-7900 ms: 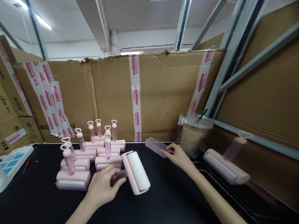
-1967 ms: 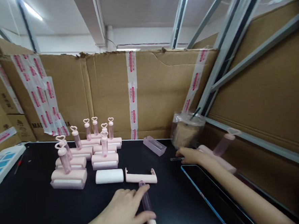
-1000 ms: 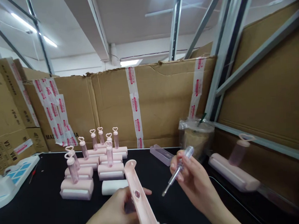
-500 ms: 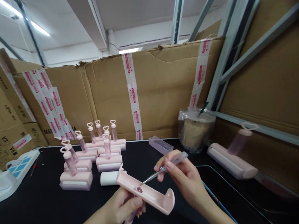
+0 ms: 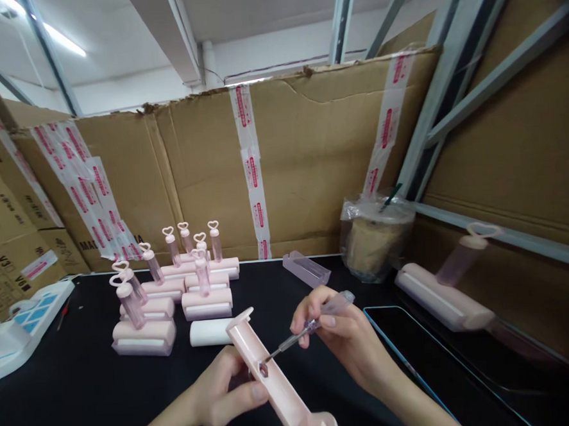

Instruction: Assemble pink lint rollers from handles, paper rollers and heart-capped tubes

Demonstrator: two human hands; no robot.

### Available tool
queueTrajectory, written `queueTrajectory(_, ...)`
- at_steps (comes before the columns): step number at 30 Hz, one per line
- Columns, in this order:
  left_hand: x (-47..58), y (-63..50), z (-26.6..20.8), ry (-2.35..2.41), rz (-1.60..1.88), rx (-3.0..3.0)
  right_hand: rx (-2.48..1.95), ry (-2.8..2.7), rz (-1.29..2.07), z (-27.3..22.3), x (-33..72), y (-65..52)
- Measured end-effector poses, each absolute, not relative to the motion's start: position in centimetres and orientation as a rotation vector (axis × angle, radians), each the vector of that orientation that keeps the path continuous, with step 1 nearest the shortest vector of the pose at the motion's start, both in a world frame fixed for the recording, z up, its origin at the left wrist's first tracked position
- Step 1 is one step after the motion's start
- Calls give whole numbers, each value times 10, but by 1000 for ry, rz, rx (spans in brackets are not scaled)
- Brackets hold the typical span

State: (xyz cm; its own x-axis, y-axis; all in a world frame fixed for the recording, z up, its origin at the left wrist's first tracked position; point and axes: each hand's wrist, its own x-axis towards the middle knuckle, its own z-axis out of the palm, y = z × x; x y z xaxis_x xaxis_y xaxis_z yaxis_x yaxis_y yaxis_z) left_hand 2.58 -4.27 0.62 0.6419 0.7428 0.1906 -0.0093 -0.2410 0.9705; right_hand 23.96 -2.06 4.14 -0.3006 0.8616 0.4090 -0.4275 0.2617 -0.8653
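My left hand [image 5: 231,388] is closed on a pink lint roller housing [image 5: 284,386], a trough-like shell with its hollow side facing up and a small hole near its middle. The housing slants from upper left to lower right. Between the fingers of my right hand [image 5: 343,338] is a screwdriver [image 5: 296,335] with a clear purple handle. Its tip reaches the hole; whether a screw sits there I cannot make out. Just behind the housing, a white paper roll [image 5: 209,332] lies on the black table. My left fingers under the housing are partly hidden.
Several pink lint rollers [image 5: 144,331] with heart-topped handles stand at left, another roller [image 5: 446,293] at right. A purple cover [image 5: 306,269] and a bagged drink cup [image 5: 377,242] stand near the cardboard wall [image 5: 205,179]. A blue-edged phone [image 5: 418,352] lies right; a power strip [image 5: 35,318] far left.
The housing has turned steeper, its lower end swinging down toward me. My left hand has shifted slightly left. The screwdriver tip stays at the hole, and the whole view has tilted slightly down.
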Motion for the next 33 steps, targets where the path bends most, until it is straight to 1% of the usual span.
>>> queueTrajectory(5, 24, -41, -1, 555, 801, 1726, -442, -1328, 1289, 40, 239, -22)
queueTrajectory(11, 24, -40, 5, 666, 804, 1778, -425, -1390, 1206, 40, 238, -26)
queueTrajectory(18, 25, -41, 12, 597, 753, 1724, -451, -1310, 1250, 38, 236, -22)
queueTrajectory(22, 24, -39, 7, 642, 769, 1802, -470, -1289, 1270, 37, 235, -22)
queueTrajectory(28, 23, -32, -8, 599, 816, 1756, -511, -1208, 1377, 34, 230, -19)
queueTrajectory(33, 26, -29, -6, 575, 817, 1742, -485, -1152, 1403, 26, 226, -13)
